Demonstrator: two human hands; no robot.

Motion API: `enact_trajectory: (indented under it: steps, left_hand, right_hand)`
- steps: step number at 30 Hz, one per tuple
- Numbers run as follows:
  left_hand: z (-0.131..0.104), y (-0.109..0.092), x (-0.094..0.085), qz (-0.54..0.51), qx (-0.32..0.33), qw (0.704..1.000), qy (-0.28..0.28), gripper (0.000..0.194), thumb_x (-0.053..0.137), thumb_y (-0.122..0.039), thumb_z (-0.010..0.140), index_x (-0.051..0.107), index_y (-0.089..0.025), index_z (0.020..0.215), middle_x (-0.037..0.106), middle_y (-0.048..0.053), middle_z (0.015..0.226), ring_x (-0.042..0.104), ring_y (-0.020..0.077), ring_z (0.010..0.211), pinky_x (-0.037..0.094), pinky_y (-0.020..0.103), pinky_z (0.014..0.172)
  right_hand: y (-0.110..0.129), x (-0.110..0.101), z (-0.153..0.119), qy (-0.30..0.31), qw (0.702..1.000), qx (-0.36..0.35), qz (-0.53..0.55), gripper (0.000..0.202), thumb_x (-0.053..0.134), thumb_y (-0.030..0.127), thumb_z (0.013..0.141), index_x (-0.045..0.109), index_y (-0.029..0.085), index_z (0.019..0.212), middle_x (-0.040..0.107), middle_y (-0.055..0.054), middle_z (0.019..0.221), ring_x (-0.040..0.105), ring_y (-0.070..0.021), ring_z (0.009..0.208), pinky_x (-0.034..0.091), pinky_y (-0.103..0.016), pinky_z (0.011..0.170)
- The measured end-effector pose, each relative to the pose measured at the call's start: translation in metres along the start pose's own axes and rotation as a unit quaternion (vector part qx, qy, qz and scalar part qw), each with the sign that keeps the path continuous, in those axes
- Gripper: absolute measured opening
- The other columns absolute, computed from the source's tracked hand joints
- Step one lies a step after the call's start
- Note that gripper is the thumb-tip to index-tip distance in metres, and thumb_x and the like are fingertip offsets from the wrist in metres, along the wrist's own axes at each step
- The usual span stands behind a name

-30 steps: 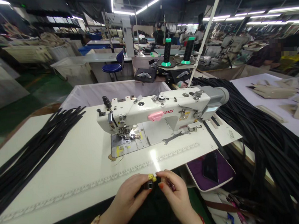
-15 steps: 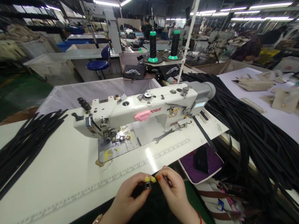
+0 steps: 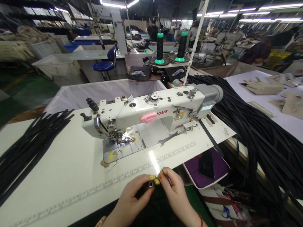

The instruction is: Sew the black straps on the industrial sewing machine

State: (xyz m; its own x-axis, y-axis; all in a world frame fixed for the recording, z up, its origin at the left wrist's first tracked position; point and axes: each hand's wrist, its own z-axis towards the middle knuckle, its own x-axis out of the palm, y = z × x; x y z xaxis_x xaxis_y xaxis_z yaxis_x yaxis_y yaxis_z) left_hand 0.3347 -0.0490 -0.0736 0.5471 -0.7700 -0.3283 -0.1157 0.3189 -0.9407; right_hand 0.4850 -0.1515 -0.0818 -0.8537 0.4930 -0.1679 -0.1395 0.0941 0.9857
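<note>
My left hand [image 3: 133,196] is closed, with a small shiny metal piece [image 3: 151,184], shaped like a bobbin, between thumb and fingers. Yellow wrapping covers fingertips of this hand. Close beside it, my right hand [image 3: 171,184] pinches something small; a thin dark tip and a pinkish bit show among the fingers, too hidden to name. The fingertips of both hands meet or nearly meet just off the table's front edge. Beyond them stands a white sewing machine [image 3: 126,111], its lamp lit over the needle plate [image 3: 113,154].
A measuring tape strip [image 3: 101,186] runs along the white table [image 3: 68,164]. A wrench [image 3: 169,138] lies under the machine arm. Black straps are piled at left [image 3: 29,142] and right [image 3: 255,139]. A phone [image 3: 206,164] rests in a purple-lined tray [image 3: 193,177]. Two black thread cones [image 3: 160,48] stand behind.
The metal piece has turned in my left fingers, showing a squarer face. My right fingers have shifted slightly, and a thin dark tip now shows above them. The view has moved a little.
</note>
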Motion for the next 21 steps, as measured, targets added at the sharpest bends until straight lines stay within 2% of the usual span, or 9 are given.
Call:
enact_trajectory:
  steps: [6, 9, 11, 13, 15, 16, 18, 21]
  left_hand:
    - [0.003, -0.003, -0.001, -0.065, -0.040, 0.996, 0.045, 0.016, 0.055, -0.021, 0.088, 0.062, -0.021, 0.102, 0.065, 0.005, 0.101, 0.061, 0.0180, 0.092, 0.051, 0.026, 0.082]
    - [0.005, -0.008, -0.004, -0.069, -0.038, 0.994, 0.075, 0.013, 0.052, -0.016, 0.085, 0.061, -0.019, 0.094, 0.064, 0.004, 0.094, 0.060, 0.0177, 0.089, 0.050, 0.028, 0.083]
    - [0.006, -0.012, -0.009, -0.058, -0.029, 0.994, 0.088, 0.016, 0.050, -0.012, 0.082, 0.061, -0.019, 0.092, 0.063, 0.004, 0.092, 0.060, 0.0172, 0.087, 0.049, 0.028, 0.084]
    - [0.007, -0.015, -0.017, -0.043, -0.018, 0.993, 0.109, 0.021, 0.048, -0.009, 0.079, 0.061, -0.020, 0.092, 0.063, 0.003, 0.090, 0.059, 0.0171, 0.086, 0.049, 0.029, 0.084]
    - [0.008, -0.017, -0.027, -0.025, -0.008, 0.991, 0.132, 0.025, 0.046, -0.007, 0.077, 0.060, -0.020, 0.092, 0.063, 0.003, 0.090, 0.059, 0.0170, 0.086, 0.048, 0.029, 0.084]
    - [0.008, -0.017, -0.032, -0.012, -0.003, 0.989, 0.145, 0.026, 0.045, -0.007, 0.076, 0.060, -0.021, 0.092, 0.064, 0.003, 0.091, 0.059, 0.0171, 0.086, 0.048, 0.029, 0.085]
    - [0.009, -0.018, -0.044, 0.021, 0.002, 0.985, 0.171, 0.029, 0.044, -0.006, 0.074, 0.060, -0.021, 0.092, 0.065, 0.003, 0.094, 0.059, 0.0171, 0.087, 0.048, 0.029, 0.086]
    - [0.009, -0.016, -0.061, 0.072, 0.003, 0.975, 0.211, 0.034, 0.043, -0.004, 0.071, 0.061, -0.021, 0.094, 0.065, 0.002, 0.097, 0.059, 0.0171, 0.089, 0.047, 0.029, 0.089]
  right_hand:
    - [-0.001, 0.007, 0.003, 0.004, 0.999, 0.028, 0.036, 0.027, 0.051, 0.034, 0.091, 0.044, 0.020, 0.069, 0.039, 0.005, 0.068, 0.037, -0.0118, 0.065, 0.030, -0.026, 0.060]
    - [0.001, 0.011, 0.006, 0.014, 0.986, 0.072, 0.148, 0.022, 0.053, 0.034, 0.089, 0.053, 0.018, 0.074, 0.037, 0.007, 0.060, 0.031, -0.0089, 0.055, 0.026, -0.023, 0.051]
    - [0.004, 0.012, 0.009, 0.023, 0.950, 0.128, 0.284, 0.021, 0.051, 0.034, 0.089, 0.057, 0.016, 0.080, 0.037, 0.009, 0.056, 0.020, -0.0057, 0.046, 0.015, -0.021, 0.043]
    - [0.008, 0.012, 0.013, 0.035, 0.893, 0.177, 0.413, 0.020, 0.051, 0.034, 0.088, 0.054, 0.017, 0.078, 0.047, 0.007, 0.059, 0.011, -0.0026, 0.041, 0.006, -0.020, 0.039]
    - [0.010, 0.008, 0.016, 0.057, 0.853, 0.196, 0.480, 0.022, 0.054, 0.032, 0.086, 0.048, 0.018, 0.070, 0.053, 0.005, 0.063, 0.013, -0.0007, 0.039, 0.006, -0.019, 0.037]
    - [0.008, 0.005, 0.016, 0.070, 0.848, 0.196, 0.487, 0.024, 0.056, 0.032, 0.086, 0.046, 0.019, 0.068, 0.051, 0.006, 0.060, 0.014, -0.0005, 0.038, 0.007, -0.018, 0.037]
    - [-0.002, -0.010, 0.010, 0.078, 0.865, 0.191, 0.456, 0.027, 0.058, 0.033, 0.086, 0.045, 0.019, 0.066, 0.042, 0.008, 0.054, 0.016, -0.0012, 0.038, 0.007, -0.018, 0.037]
    - [-0.029, -0.052, -0.023, 0.017, 0.909, 0.226, 0.350, 0.029, 0.062, 0.034, 0.085, 0.047, 0.020, 0.065, 0.036, 0.008, 0.054, 0.017, -0.0012, 0.041, 0.006, -0.022, 0.040]
